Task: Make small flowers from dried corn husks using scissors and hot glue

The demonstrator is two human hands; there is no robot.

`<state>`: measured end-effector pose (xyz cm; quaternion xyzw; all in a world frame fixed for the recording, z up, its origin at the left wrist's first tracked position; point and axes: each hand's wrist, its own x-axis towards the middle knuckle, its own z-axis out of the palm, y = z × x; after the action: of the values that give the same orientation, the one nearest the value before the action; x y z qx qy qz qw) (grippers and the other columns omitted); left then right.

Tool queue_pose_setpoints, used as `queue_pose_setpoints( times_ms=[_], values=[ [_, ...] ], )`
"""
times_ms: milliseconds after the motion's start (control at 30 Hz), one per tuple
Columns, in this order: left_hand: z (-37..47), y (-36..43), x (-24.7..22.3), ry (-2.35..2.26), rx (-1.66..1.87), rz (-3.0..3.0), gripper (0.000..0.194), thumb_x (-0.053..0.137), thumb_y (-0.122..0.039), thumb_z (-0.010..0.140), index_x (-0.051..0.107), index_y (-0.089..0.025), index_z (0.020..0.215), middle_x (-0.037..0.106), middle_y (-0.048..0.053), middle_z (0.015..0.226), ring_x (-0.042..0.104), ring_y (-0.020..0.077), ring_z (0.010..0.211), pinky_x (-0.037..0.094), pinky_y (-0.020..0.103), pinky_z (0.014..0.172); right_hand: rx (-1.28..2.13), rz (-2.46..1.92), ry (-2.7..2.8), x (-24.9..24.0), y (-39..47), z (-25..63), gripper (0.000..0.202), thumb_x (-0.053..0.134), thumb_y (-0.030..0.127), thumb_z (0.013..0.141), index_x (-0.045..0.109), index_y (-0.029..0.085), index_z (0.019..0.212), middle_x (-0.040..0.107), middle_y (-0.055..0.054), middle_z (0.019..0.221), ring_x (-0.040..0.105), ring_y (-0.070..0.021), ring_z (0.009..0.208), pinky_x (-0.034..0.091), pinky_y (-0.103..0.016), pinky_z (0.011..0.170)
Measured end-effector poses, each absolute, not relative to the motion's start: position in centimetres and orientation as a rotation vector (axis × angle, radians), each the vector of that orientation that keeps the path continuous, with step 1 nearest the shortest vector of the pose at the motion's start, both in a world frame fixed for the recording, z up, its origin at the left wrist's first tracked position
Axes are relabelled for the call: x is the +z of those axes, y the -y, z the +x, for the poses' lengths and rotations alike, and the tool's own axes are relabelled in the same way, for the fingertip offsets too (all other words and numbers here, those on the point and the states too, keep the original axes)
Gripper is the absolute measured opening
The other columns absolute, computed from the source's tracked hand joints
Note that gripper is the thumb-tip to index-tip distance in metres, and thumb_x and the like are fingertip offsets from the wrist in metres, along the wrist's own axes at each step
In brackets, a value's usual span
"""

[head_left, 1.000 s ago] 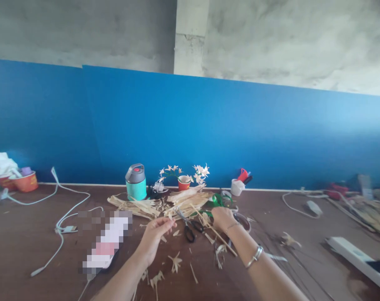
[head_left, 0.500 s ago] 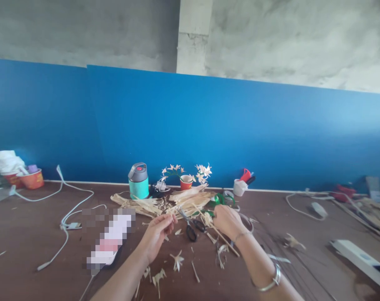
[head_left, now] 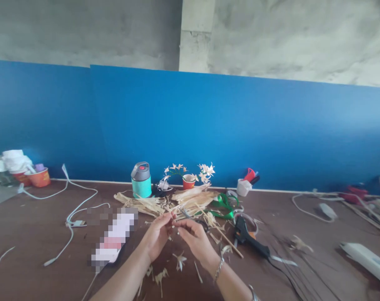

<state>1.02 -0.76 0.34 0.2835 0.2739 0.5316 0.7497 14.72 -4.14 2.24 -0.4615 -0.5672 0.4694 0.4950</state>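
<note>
My left hand (head_left: 160,234) is closed in a pinch at the front of a pile of dry husks (head_left: 193,200); what its fingertips hold is too small to make out. Close beside it, my right hand (head_left: 194,238) has its fingers bent toward the left fingertips, with something tiny and pale at the thumb. Scissors (head_left: 203,225) lie behind my right hand, partly hidden by it. A pale husk flower (head_left: 179,261) rests on the brown table (head_left: 246,278) below my hands, among scraps.
Behind the husks stand a turquoise flask (head_left: 141,186) and a red cup (head_left: 188,182) with flowers. Green ribbon (head_left: 226,211) and a black glue gun (head_left: 248,236) lie to the right. A phone (head_left: 115,240) and white cables (head_left: 71,213) are at left.
My right hand has moved left from beside the green ribbon to my left fingertips, uncovering the glue gun. The view has shifted slightly.
</note>
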Motion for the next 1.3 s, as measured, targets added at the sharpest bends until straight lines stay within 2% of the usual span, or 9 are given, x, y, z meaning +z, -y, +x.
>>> queue_pose_setpoints(
  times_ms=[167,333,833,1000,1300],
  values=[
    [1.16,1.02,0.50,-0.596,1.137,0.561,0.012,0.070,-0.020,0.069,0.067,-0.015,0.078,0.067,0.002,0.077,0.061,0.0111,0.068,0.047,0.023,0.068,1.269,-1.136,1.275,1.47,4.76,14.59,0.022,0.065,0.037,0.065,0.067,0.017,0.076,0.055,0.002,0.058,0.044,-0.0109,0.053,0.034,-0.022,0.052],
    [1.19,1.23,0.76,-0.580,1.131,0.572,0.014,0.068,-0.024,0.070,0.066,-0.014,0.080,0.065,0.004,0.076,0.060,0.0125,0.066,0.046,0.023,0.061,1.324,-1.120,1.306,1.46,4.96,14.44,0.023,0.065,0.036,0.066,0.068,0.016,0.077,0.051,0.003,0.055,0.040,-0.0091,0.051,0.030,-0.021,0.049],
    [1.38,1.59,0.77,-0.497,1.065,0.692,0.011,0.069,-0.024,0.071,0.065,-0.014,0.074,0.059,0.000,0.074,0.054,0.0085,0.059,0.043,0.022,0.058,1.332,-1.071,1.229,1.42,4.97,14.43,0.016,0.063,0.028,0.067,0.069,0.016,0.075,0.056,0.001,0.059,0.042,-0.0092,0.053,0.032,-0.021,0.052],
    [1.56,1.58,0.82,-0.520,1.068,0.684,0.013,0.072,-0.024,0.068,0.065,-0.013,0.071,0.060,0.001,0.074,0.055,0.0093,0.062,0.043,0.021,0.060,1.343,-1.054,1.200,1.28,4.90,14.57,0.018,0.063,0.028,0.068,0.070,0.015,0.078,0.058,0.001,0.061,0.043,-0.0089,0.054,0.033,-0.021,0.052],
    [1.43,1.47,0.74,-0.486,1.059,0.702,0.011,0.069,-0.023,0.071,0.064,-0.014,0.073,0.059,0.001,0.074,0.055,0.0102,0.062,0.043,0.023,0.059,1.305,-1.062,1.226,1.55,5.03,14.51,0.017,0.063,0.027,0.068,0.071,0.016,0.079,0.060,0.000,0.062,0.044,-0.0088,0.054,0.034,-0.020,0.052]
  ],
)
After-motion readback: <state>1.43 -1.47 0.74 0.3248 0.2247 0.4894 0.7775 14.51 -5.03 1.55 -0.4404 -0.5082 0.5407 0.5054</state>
